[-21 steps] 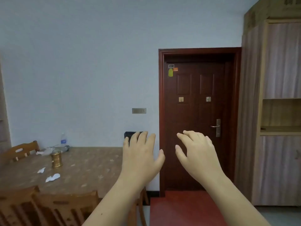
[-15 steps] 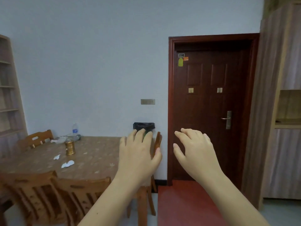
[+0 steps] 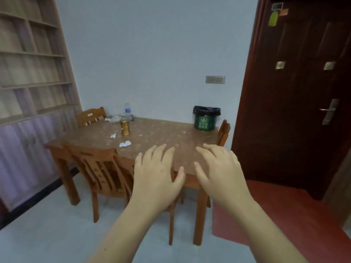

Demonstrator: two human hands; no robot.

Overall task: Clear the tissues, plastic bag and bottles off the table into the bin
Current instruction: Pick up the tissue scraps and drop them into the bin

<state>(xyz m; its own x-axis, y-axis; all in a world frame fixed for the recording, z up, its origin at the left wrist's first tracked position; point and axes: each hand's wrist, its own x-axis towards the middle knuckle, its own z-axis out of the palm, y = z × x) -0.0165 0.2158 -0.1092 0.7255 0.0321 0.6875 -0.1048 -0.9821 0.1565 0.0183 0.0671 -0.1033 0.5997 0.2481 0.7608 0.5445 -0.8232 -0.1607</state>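
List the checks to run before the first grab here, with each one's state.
1. Nothing held: ok. Left hand and right hand are open.
2. Bin ready: ok. Lined, no lid, at the table's far right corner.
3. Tissues found: ok. Two lie left of centre.
4. Count of the rest: cannot tell. One bottle stands at the far edge; the heap beside it is blurred.
5. Reach: not ok. Both hands hover at the near edge, apart from the tissues.
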